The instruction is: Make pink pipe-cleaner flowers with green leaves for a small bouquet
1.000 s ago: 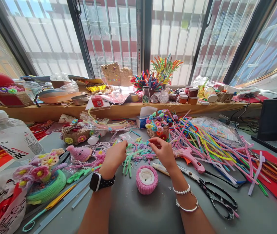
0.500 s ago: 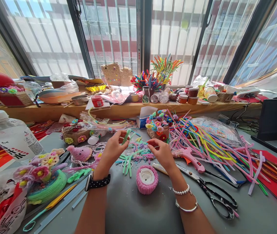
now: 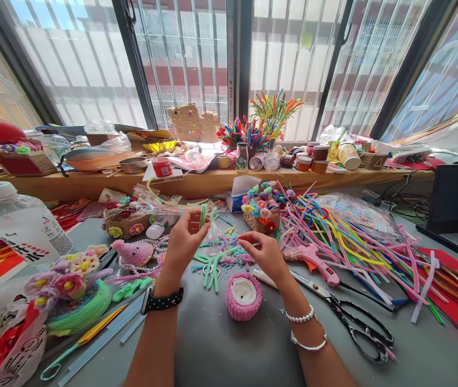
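My left hand (image 3: pixel 186 239), with a black dotted watch strap at the wrist, is closed around pale green pipe cleaners (image 3: pixel 203 215) that stick up from its fingers. To its right, my right hand (image 3: pixel 267 251) has thumb and fingers drawn together in a pinch; anything between the tips is too small to make out. Below and between the hands sits a pink ribbed pot (image 3: pixel 244 296) with a white rolled filling. More green pipe cleaners (image 3: pixel 211 273) lie just under my left hand, beside small blue and pink clippings (image 3: pixel 234 255).
Right of my hands lie a pink glue gun (image 3: pixel 313 262), large black-handled scissors (image 3: pixel 360 322) and a heap of coloured pipe cleaners (image 3: pixel 333 231). On the left are a green flower ornament (image 3: pixel 79 309), clear glue sticks (image 3: pixel 102 336) and a plastic bottle (image 3: pixel 21 226). A crowded ledge (image 3: pixel 200 185) runs behind.
The green pipe cleaners in my left hand have turned more upright and shifted slightly left. My right hand has moved a little left, its fingertips closer together.
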Motion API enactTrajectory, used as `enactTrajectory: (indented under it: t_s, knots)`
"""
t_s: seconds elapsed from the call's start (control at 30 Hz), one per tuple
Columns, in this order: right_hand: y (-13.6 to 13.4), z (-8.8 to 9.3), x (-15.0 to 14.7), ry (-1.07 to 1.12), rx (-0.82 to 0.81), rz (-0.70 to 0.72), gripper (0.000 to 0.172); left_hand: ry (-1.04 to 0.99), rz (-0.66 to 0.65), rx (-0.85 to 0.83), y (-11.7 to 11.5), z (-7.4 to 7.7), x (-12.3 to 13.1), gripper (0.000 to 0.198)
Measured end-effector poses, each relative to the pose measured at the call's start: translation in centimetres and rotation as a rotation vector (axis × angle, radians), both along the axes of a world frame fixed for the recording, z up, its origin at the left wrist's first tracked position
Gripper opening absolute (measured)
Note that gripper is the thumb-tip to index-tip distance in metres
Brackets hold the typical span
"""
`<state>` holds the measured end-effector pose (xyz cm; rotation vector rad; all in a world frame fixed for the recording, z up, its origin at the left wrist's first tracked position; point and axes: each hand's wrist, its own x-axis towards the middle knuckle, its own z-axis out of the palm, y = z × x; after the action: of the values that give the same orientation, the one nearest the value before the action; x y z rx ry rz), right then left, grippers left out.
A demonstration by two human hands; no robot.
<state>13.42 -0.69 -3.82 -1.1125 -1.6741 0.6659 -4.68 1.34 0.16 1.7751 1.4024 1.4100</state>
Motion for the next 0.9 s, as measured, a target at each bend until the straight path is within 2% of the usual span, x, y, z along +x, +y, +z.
enactTrajectory:
  t_s: [0.07, 0.13, 0.37, 0.43, 0.57, 0.63, 0.7, 0.83, 0.9]
  knots:
    - [0.0, 0.0, 0.0, -0.012, 0.002, -0.011, 0.018, 0.206, 0.113, 0.007, 0.2, -0.3, 0.2, 0.025]
    - [0.0, -0.1, 0.0, -0.027, 0.006, -0.019, 0.017, 0.362, 0.170, -0.022, 0.4, -0.6, 0.3, 0.023]
    - [0.3, -0.6, 0.0, -0.054, 0.013, -0.029, 0.017, 0.718, 0.347, -0.147, 0.5, -1.2, 0.6, 0.029]
    - [0.3, -0.6, -0.1, -0.059, 0.018, -0.032, 0.017, 0.771, 0.296, -0.175, 0.5, -1.4, 0.8, 0.029]
    - [0.3, -0.4, -0.1, -0.066, 0.020, -0.032, 0.017, 0.967, 0.056, -0.266, 0.4, -2.3, 1.6, 0.026]
    - [0.3, -0.4, -0.1, -0.064, 0.017, -0.031, 0.017, 1.025, 0.026, -0.301, 0.3, -2.7, 1.9, 0.024]
    - [0.3, -0.4, 0.0, -0.060, 0.012, -0.032, 0.017, 1.037, 0.054, -0.309, 0.2, -2.7, 1.9, 0.024]
    - [0.4, -0.5, 0.0, -0.056, 0.006, -0.038, 0.018, 1.069, 0.210, -0.339, 0.1, -2.4, 1.1, 0.027]
    - [0.4, -0.6, 0.0, -0.060, 0.005, -0.038, 0.018, 1.095, 0.242, -0.385, 0.2, -2.4, 0.8, 0.025]
